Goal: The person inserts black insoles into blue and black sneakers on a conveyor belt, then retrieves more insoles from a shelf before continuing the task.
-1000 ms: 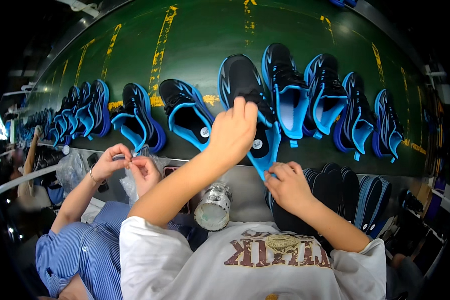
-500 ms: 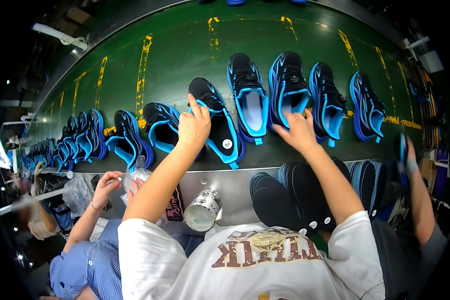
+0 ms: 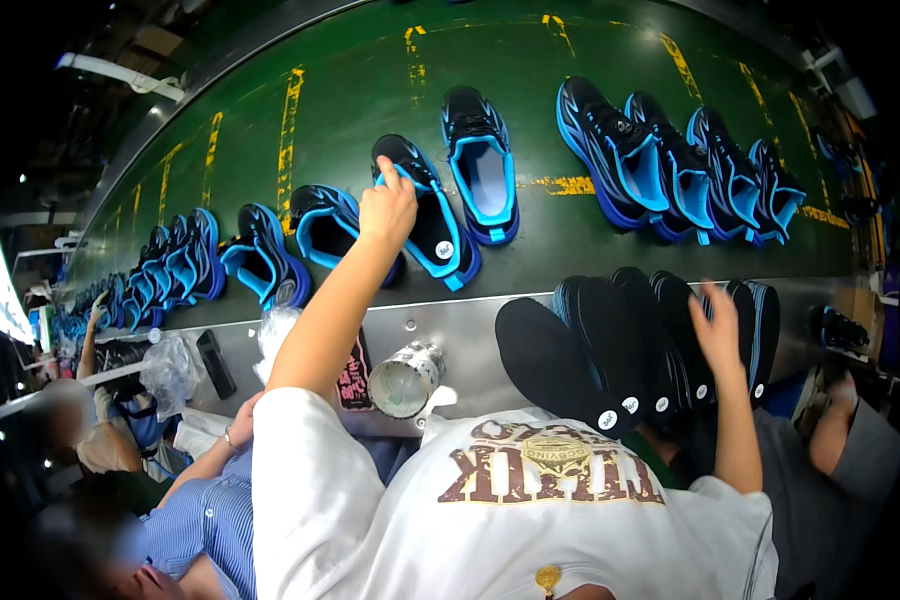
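My left hand (image 3: 388,208) is on the collar of a black and blue sports shoe (image 3: 456,262), one finger stretched along its tongue. A black insole with a round white label (image 3: 444,250) lies in that shoe. To its right stands a matching shoe (image 3: 478,165) with a pale inside. My right hand (image 3: 720,325) is over the stacked black insoles (image 3: 625,330) at the table's near edge, fingers apart and nothing visibly in them. Further right on the green surface, several more shoes (image 3: 610,150) lean in a close row.
More shoes (image 3: 265,255) line the green work surface (image 3: 360,90) to the left. A patterned cup (image 3: 407,380), a pink and black item (image 3: 354,378), a dark phone (image 3: 216,362) and clear plastic bags (image 3: 168,375) lie on or beside the metal edge. A co-worker in blue stripes (image 3: 210,515) sits close on my left.
My right hand has left the shoes and moved down to the insoles. The right-hand shoes have shifted right, opening a gap. The left co-worker's hands have drawn back. My left hand stays on its shoe.
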Tool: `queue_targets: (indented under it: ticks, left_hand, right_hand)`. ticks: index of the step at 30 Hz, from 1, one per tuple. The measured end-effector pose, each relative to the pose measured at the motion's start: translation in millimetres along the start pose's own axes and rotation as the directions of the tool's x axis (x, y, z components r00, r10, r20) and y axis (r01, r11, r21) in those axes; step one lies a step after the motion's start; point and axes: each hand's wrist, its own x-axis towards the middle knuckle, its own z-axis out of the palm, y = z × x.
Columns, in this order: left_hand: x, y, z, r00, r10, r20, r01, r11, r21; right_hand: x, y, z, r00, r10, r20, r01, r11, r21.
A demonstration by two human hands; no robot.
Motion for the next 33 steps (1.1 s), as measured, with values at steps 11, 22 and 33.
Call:
queue_targets:
  ticks: [11,22,33]
  left_hand:
    - [-12,-62,-70,0.815,-0.504,0.286,0.105,-0.358,-0.928]
    - [42,28,-66,0.948,-0.138,-0.288,-0.116,0.691,-0.713]
    - [94,39,-51,0.990,-0.127,0.057,0.113,0.487,-0.866]
  right_hand:
    - [-134,70,22,0.909,0.400,0.115,-0.387,0.914,-0.121]
    - [-111,60,-25,0.935,0.353,0.028,-0.353,0.935,0.001]
    - [78,-62,-103,0.893,0.232,0.387,-0.432,0.685,0.586]
